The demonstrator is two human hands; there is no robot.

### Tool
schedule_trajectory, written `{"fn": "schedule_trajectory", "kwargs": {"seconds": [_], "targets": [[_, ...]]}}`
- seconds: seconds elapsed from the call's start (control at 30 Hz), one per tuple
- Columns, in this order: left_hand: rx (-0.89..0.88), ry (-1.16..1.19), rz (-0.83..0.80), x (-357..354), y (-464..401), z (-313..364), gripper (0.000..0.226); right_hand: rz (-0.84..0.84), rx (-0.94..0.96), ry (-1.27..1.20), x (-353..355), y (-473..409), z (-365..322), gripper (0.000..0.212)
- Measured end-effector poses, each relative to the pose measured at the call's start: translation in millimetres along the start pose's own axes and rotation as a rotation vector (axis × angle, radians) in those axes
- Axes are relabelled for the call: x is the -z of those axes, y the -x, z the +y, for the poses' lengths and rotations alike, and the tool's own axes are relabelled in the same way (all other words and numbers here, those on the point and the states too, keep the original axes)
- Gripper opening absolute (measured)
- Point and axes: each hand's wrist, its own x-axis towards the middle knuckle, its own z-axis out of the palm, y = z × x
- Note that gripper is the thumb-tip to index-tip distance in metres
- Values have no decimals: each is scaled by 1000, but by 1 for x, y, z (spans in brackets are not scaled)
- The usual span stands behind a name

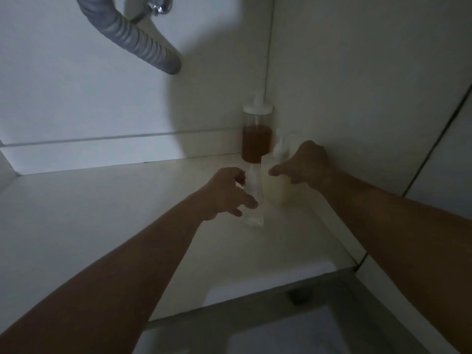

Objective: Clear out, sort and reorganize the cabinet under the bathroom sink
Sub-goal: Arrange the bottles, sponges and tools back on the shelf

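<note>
The view is dim and looks into the cabinet under the sink. Toward the right side of the white cabinet floor [122,215] stands a small clear bottle [255,217], and my left hand [224,192] curls its thumb and fingers around it. Just right of it is a cream-coloured pump bottle [277,194]. My right hand [304,164] grips this bottle near the top, thumb across the front. A clear pump bottle half full of brown liquid [256,144] stands behind them in the back right corner.
A grey ribbed drain hose [135,37] hangs from the upper left, with a chrome fitting above it. The cabinet's right wall [357,98] is close beside my right hand. The shelf's front edge [268,284] runs below my forearms.
</note>
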Motion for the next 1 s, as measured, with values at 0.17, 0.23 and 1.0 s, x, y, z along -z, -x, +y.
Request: {"fn": "schedule_trajectory", "kwargs": {"seconds": [0.17,0.23,1.0], "targets": [[-15,-23,-62,-2,-26,-6,57,43,18,-19,-24,-40,1,74],[-45,0,-67,-2,-36,-9,53,62,29,-39,-32,-54,-1,74],[-195,-95,558,-57,-138,-53,35,-95,221,459,-17,-136,-51,39]]}}
